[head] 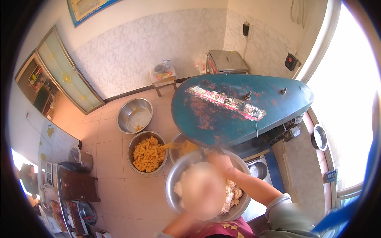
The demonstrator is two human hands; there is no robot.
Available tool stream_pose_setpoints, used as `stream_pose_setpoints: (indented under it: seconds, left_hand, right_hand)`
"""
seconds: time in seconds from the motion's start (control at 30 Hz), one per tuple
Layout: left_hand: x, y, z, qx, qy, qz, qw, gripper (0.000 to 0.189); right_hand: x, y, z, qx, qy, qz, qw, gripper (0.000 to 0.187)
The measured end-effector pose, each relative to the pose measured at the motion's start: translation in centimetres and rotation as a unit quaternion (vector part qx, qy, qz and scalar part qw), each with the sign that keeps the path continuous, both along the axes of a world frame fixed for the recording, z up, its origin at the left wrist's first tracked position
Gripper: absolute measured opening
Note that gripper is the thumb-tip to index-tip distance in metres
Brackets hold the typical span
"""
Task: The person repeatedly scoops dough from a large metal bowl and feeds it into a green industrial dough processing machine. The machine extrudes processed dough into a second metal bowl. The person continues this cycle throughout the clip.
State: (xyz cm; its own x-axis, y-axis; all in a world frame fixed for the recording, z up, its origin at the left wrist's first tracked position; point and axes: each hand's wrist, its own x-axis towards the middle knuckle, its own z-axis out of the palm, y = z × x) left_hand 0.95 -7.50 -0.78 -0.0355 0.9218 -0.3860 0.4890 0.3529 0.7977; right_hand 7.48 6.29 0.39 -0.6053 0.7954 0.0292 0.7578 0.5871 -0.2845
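Right below me is a large steel basin holding pale, crumbly dough. My left hand reaches over the dough from the near side, largely lost in a blurred patch, so its fingers cannot be made out. My right hand is at the basin's far side, close under the edge of a machine with a worn blue-green cover; its fingertips are partly hidden. Beyond the basin, wide yellow noodle strips stretch between a partly hidden metal basin and a steel basin heaped with yellow noodles.
Another steel basin with a few yellow scraps stands on the tiled floor. A small metal bowl lies beside the machine. At left are a bin and a brown cabinet. A small stool stands by the wall.
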Motion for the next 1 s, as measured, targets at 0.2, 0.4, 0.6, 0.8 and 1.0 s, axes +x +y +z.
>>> stream_pose_setpoints:
  seconds: [0.2,0.4,0.6,0.8,1.0]
  left_hand:
    - [1.1,-0.1,-5.6,-0.035,0.055,-0.032,0.997,0.044]
    - [0.9,-0.9,-10.1,0.051,-0.045,0.045,0.997,0.047]
    - [0.0,1.4,-4.9,0.057,-0.015,0.044,0.997,0.051]
    - [-1.5,9.9,0.2,0.111,0.133,0.004,0.985,0.054]
    - [-3.7,13.0,-2.7,-0.038,-0.090,0.091,0.991,0.046]
  right_hand:
    - [0.6,2.1,1.3,-0.124,-0.092,-0.030,0.988,0.035]
    - [2.2,-2.2,0.0,-0.022,-0.005,0.067,0.997,0.034]
    - [0.6,2.6,1.7,-0.127,-0.164,-0.020,0.978,0.029]
    - [7.3,0.8,-0.1,-0.091,0.005,-0.059,0.994,0.031]
    - [7.7,0.0,3.5,-0.206,0.070,-0.052,0.975,0.045]
